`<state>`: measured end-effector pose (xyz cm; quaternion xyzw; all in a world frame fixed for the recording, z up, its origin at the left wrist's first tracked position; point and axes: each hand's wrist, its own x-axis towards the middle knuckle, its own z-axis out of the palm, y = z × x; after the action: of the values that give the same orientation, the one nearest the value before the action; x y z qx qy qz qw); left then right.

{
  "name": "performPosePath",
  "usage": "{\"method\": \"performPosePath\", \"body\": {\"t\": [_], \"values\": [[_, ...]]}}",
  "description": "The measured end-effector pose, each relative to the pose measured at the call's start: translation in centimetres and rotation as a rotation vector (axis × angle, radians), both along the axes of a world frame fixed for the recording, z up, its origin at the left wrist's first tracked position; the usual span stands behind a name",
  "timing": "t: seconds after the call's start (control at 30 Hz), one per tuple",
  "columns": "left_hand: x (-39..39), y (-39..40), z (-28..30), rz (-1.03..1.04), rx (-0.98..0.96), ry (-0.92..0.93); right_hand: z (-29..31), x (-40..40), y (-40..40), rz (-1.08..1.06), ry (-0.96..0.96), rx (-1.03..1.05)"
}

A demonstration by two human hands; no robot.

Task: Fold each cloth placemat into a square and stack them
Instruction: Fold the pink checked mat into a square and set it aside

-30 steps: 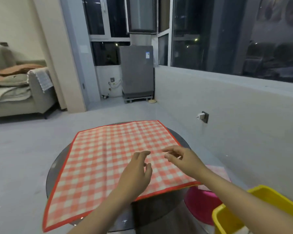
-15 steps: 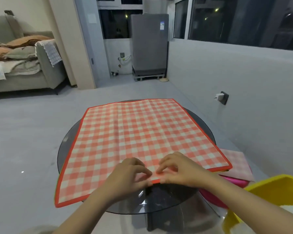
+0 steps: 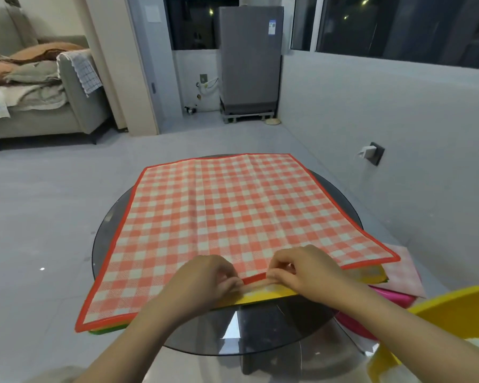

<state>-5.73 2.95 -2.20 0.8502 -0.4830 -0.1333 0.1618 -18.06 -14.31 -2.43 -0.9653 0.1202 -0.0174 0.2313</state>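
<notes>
I count one red checked placemat (image 3: 233, 217), one yellow mat edge (image 3: 266, 297) under it, one pink cloth (image 3: 401, 275), one yellow bin (image 3: 454, 302), one round bench (image 3: 274, 333), two hands.

Setting: home living room. Evidence: sofa (image 3: 75, 106) heaped with blankets, upper left; grey refrigerator (image 3: 249, 59), top centre; round glass table (image 3: 260, 327), foreground.
</notes>
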Motion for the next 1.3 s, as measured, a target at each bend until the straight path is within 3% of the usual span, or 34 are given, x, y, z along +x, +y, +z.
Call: {"method": "performPosePath", "body": {"t": [0.17,0.23,0.47,0.73,1.0,1.2,1.3], "values": [[-0.2,0.0,1.9,0.083,-0.052,-0.336,2.2,0.7,0.5,-0.094,-0.129,-0.116],[-0.4,-0.2,3.1,0.102,-0.062,-0.392,3.6,0.9,0.7,-0.098,-0.170,-0.166],[0.1,0.9,8.3,0.002,-0.010,-0.090,8.1,-0.2,1.2,0.004,-0.060,-0.226],[4.1,-2.7,6.9,0.108,-0.222,-0.367,7.2,3.7,-1.1,-0.149,-0.263,-0.256],[8.2,-4.5,1.3,0.183,-0.306,-0.231,1.7,8.8,-3.3,-0.237,-0.306,-0.209],[8.6,-5.5,-0.4,0.259,-0.247,-0.263,-0.6,10.5,-4.0,-0.252,-0.269,-0.181],[7.7,-5.6,-0.6,0.200,-0.206,-0.294,-1.6,11.3,-4.0,-0.265,-0.277,-0.203]]}}
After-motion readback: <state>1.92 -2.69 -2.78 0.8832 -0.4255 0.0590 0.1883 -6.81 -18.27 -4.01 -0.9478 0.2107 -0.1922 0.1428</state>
